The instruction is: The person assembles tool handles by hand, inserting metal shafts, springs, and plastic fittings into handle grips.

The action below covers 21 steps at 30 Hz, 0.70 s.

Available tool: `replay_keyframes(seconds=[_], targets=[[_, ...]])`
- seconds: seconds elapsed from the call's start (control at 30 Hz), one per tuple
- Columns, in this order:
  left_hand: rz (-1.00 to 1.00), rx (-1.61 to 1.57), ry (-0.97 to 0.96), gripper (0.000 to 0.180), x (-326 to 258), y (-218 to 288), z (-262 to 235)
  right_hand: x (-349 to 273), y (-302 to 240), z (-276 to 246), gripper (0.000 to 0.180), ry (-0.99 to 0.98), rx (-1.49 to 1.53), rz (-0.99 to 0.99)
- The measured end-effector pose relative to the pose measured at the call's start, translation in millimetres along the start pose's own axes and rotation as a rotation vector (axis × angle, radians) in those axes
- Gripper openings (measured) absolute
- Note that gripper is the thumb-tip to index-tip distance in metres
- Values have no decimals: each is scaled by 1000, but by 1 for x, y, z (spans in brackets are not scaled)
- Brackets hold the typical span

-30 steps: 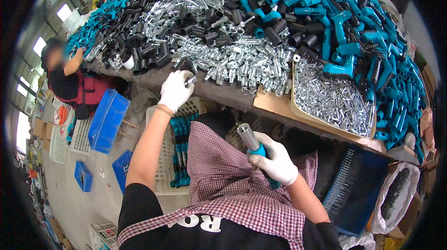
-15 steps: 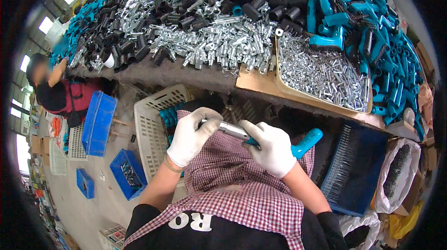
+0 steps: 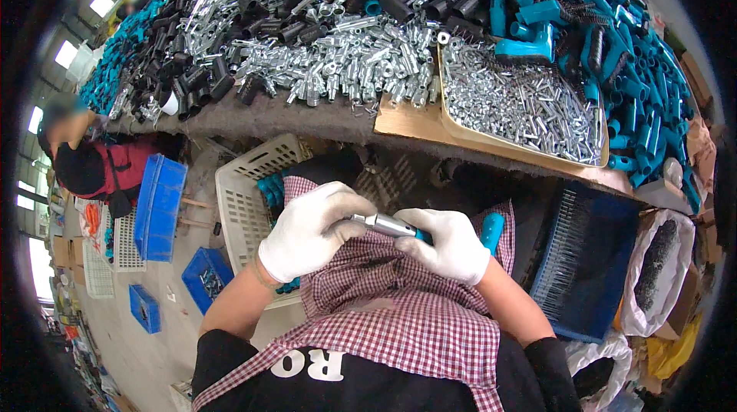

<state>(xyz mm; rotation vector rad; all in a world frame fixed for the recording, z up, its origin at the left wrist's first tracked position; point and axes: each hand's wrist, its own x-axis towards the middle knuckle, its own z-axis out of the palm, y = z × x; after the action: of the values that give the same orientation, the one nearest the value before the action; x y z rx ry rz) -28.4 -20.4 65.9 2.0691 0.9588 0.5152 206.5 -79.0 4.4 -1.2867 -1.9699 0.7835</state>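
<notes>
Workshop floor (image 3: 146, 343) was pale grey concrete, cluttered. Bright windows (image 3: 65, 55) ran along the far left, daylight coming in. A long surface (image 3: 307, 116) with grey felt-like covering spanned the top. Blue crates (image 3: 160, 205) and a white slotted basket (image 3: 246, 197) sat on the floor; sacks (image 3: 652, 274) stood at right. Another person (image 3: 84, 158) sat at left.

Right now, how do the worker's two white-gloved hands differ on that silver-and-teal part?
The left hand closes over the silver metal tip, fingers curled around its end. The right hand grips the part farther back, where the teal plastic handle sticks out. Both wear white gloves and hold it above the checked apron.
</notes>
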Motion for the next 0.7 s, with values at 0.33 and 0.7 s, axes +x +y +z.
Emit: replay_keyframes(seconds=[0.33,0.7], targets=[[327,103,49,25,3,15,-10,-2,5,-6,44,-158,395,77],[476,226,-61,26,4,11,-11,-2,4,-7,44,-180,427,95]])
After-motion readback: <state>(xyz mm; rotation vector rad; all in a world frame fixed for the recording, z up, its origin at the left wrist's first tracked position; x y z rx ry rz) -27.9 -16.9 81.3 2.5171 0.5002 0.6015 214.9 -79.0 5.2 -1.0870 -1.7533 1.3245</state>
